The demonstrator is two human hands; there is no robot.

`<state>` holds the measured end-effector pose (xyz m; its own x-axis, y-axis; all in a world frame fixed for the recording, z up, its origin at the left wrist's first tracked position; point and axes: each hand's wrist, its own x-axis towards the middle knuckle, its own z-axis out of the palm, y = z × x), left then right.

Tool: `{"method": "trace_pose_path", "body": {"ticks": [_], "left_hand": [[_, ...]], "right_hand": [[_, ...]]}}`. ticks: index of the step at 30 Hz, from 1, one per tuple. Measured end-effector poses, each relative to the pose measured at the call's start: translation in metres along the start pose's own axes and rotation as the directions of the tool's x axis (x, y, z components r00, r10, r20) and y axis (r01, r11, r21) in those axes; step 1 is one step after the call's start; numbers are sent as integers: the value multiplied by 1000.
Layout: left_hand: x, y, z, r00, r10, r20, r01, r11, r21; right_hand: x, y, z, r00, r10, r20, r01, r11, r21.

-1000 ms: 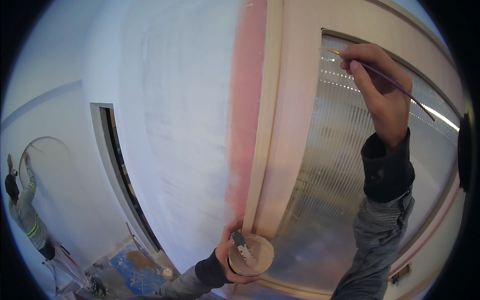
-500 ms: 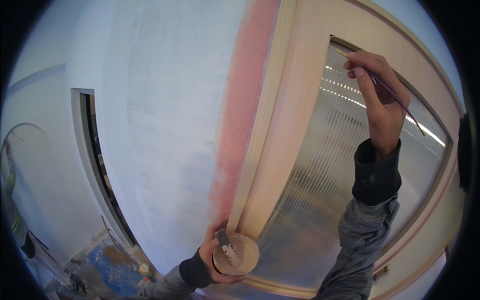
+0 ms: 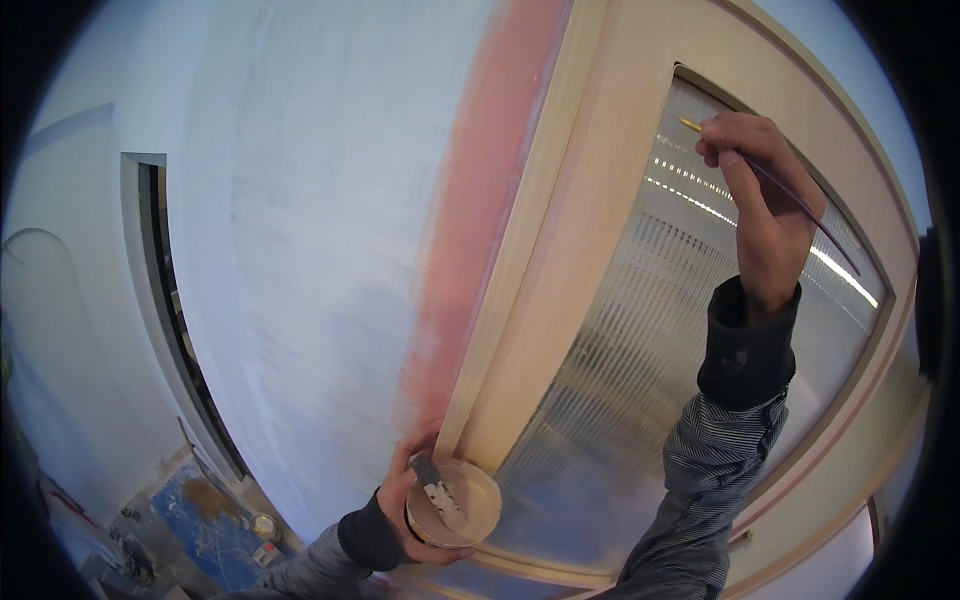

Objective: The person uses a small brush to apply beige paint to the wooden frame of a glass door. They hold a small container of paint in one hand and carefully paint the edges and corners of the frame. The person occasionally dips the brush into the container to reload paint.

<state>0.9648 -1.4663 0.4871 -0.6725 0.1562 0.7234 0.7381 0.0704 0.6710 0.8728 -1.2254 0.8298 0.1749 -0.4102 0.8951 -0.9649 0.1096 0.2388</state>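
My right hand (image 3: 758, 190) pinches a thin paintbrush (image 3: 838, 240) with a dark handle and a yellowish metal end. The brush tip points left, over the upper left part of a ribbed glass pane (image 3: 600, 400). Whether the tip touches the glass or the frame I cannot tell. Low in the view, my left hand (image 3: 396, 488) is wrapped round a small round tub (image 3: 488, 505) of pale beige paint. Leaning inside the tub is a flat grey stick or scraper (image 3: 436, 484), its lower part coated with pale paint.
A pale pinkish-beige door frame (image 3: 575, 260) surrounds the glass. Beside it runs a pink band (image 3: 460, 220) on a whitish wall (image 3: 310, 230). At the lower left, a paint-stained blue sheet (image 3: 215, 520) covers the floor, with a small can (image 3: 264, 527) on it. A narrow opening (image 3: 165, 290) is farther left.
The view has shifted slightly, so the wall and door frame sit differently. The brush tip appears a little lower. My left hand still holds the tub. A figure at the far left has mostly left view.
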Motion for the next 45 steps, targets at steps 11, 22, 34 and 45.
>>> {"method": "trace_pose_path", "body": {"ticks": [11, 22, 34, 45], "left_hand": [[0, -4, 5, 999, -25, -46, 21, 996, -82], [1, -7, 7, 997, 44, -58, -47, 998, -47], [-8, -9, 7, 991, -101, -90, 87, 985, -146], [0, -8, 14, 994, -22, -111, -5, 971, -238]], "right_hand": [[-1, -4, -1, 999, 33, 11, -33, 999, -2], [-2, -2, -6, 998, 8, 61, -9, 1000, 16], [-81, -71, 44, 876, 387, 288, -478, 779, 406], [-146, -96, 88, 563, 327, 759, -693, 686, 219]]}}
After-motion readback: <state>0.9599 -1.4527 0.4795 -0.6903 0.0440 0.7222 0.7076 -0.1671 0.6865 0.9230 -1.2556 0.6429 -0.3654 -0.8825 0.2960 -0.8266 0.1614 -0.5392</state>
